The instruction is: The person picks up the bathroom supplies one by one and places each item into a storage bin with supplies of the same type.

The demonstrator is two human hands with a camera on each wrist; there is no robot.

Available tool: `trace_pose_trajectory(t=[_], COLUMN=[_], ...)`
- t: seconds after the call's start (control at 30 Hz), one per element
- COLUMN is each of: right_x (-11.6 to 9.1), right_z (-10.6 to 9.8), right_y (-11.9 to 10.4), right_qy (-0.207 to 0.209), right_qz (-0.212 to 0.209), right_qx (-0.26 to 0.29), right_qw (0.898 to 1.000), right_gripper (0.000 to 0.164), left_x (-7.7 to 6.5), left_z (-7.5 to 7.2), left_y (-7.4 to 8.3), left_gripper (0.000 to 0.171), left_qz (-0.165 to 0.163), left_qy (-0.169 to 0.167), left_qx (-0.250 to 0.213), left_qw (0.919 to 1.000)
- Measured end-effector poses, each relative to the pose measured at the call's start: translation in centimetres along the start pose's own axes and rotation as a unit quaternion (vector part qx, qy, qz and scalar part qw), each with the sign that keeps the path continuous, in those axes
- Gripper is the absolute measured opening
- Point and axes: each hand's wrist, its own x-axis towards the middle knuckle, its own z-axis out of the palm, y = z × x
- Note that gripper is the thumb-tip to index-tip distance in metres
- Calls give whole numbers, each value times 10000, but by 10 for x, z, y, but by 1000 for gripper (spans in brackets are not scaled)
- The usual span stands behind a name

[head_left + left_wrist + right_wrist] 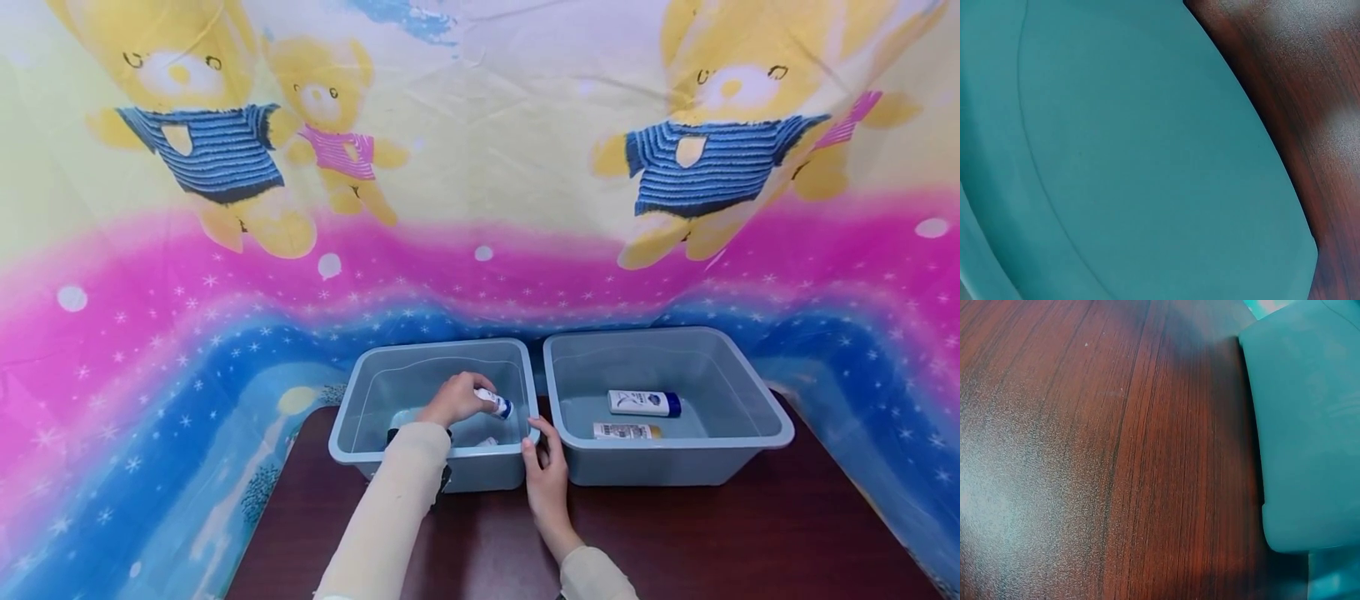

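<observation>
My left hand (pixel 455 398) reaches into the left grey-blue plastic bin (pixel 432 343). It holds a small white tube or bottle with a dark blue cap (pixel 493 402), tilted with the cap down to the right. Below it in this bin lies another whitish item (pixel 487 442), mostly hidden by the front rim. A dark thing shows beside the left wrist; its kind cannot be made out. At that bin's front right corner, my right hand (pixel 549 477) grips the rim with its fingertips and thumb. The wrist views show neither hand, only bin walls (pixel 1154 150) and table.
Close on the right stands a second, larger grey-blue bin (pixel 660 462). Inside lie a white bottle with a blue cap (pixel 639 403) and a white tube with a yellowish end (pixel 624 431). Both bins stand on a dark red-brown wooden table (pixel 720 533), before a printed bear curtain (pixel 480 167).
</observation>
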Motion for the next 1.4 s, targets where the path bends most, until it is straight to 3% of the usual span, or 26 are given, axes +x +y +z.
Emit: trace_pose_trajectory(t=[0.3, 0.57, 0.97, 1.4], right_x=[0, -1, -1, 0], right_z=[0, 2, 2, 0], right_y=[3, 0, 3, 3], right_qy=[112, 95, 175, 88], right_qz=[-276, -209, -400, -162], right_qx=[4, -27, 46, 38], right_qw=[9996, 9997, 9990, 9998], right_gripper=[33, 33, 32, 34], left_x=[2, 0, -1, -5], left_z=[4, 5, 4, -1], left_y=[3, 8, 12, 15], left_gripper=[27, 32, 25, 25], left_qz=[84, 87, 489, 638], left_qy=[68, 11, 90, 11], left_qx=[126, 166, 122, 254], left_qw=[9999, 9998, 9987, 9976])
